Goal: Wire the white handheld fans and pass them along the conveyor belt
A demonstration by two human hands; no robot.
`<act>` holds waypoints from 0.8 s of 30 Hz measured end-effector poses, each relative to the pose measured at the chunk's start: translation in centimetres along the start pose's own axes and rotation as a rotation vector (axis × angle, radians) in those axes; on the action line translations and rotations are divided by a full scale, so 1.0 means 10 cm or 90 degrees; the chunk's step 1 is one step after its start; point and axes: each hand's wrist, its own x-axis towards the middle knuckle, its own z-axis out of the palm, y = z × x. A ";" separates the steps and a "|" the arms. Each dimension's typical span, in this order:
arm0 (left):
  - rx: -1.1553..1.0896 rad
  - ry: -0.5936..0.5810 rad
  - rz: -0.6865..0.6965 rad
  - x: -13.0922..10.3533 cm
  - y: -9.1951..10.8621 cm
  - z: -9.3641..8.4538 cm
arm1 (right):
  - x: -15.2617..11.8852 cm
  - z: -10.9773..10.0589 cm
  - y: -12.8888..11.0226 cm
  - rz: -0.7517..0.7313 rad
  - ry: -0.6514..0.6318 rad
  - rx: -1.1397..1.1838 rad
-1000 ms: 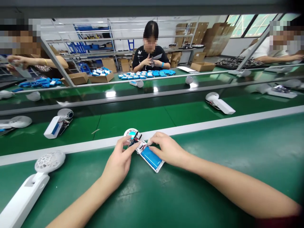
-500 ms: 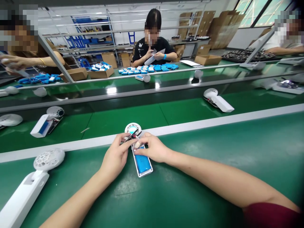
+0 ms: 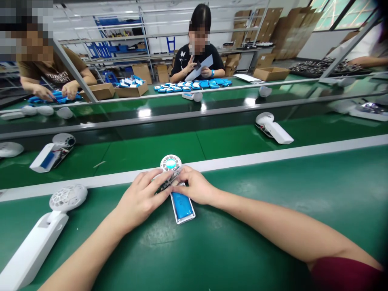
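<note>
A white handheld fan [image 3: 170,158] lies on the green work surface, its round head pointing away from me and its handle opened up. Inside the handle sits a blue battery pack [image 3: 183,207]. At the neck, my left hand [image 3: 145,198] has its fingertips closed on a small dark circuit board [image 3: 165,184], which is partly hidden by the fingers. My right hand [image 3: 197,186] pinches the fan from the right, at the top of the handle. Its thumb lies across the upper end of the battery pack, and what is under the fingertips is partly hidden.
A larger white fan [image 3: 36,246] lies at my left. Beyond a pale edge strip [image 3: 236,161], a green belt [image 3: 145,149] carries opened fans [image 3: 280,131]. Across it, co-workers sit by blue battery packs [image 3: 194,85] and cardboard boxes [image 3: 131,91].
My left hand has turned flatter over the neck, and the circuit board has come down lower. The right hand stays at the handle. A co-worker at the left has lowered both hands to the blue packs.
</note>
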 end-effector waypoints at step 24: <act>0.044 0.019 -0.033 0.10 0.13 -0.06 | 0.14 -0.05 0.16 -0.203 -0.100 0.079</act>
